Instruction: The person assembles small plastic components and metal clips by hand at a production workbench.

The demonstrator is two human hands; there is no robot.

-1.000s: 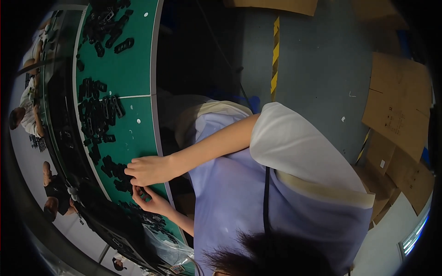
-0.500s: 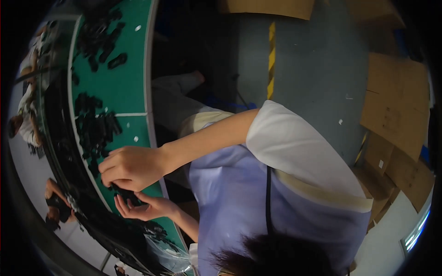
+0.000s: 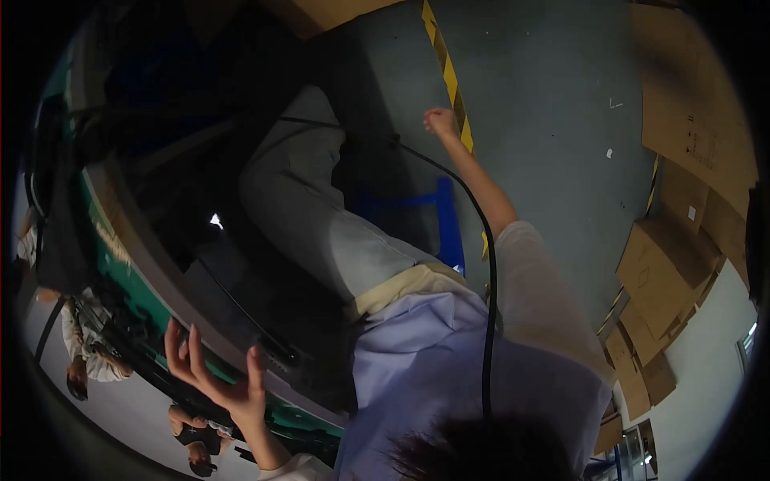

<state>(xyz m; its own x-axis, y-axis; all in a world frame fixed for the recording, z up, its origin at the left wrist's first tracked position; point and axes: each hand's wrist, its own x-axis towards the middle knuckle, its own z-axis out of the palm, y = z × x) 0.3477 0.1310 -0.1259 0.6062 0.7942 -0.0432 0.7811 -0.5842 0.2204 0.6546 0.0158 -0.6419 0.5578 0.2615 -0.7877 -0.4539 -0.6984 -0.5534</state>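
Left hand (image 3: 218, 375), fingers spread apart, near the counter (image 3: 154, 309), right hand (image 3: 439, 122) above the floor (image 3: 553, 120), beside striped tape (image 3: 451, 80), fingers curled, any grasp too small to tell.

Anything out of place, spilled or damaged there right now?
A small white scrap lies loose on the grey floor, right of the yellow-and-black tape; it looks like stray litter. No spill or damage stands out.

Matt cardboard boxes (image 3: 659, 276), smooth floor (image 3: 553, 104)
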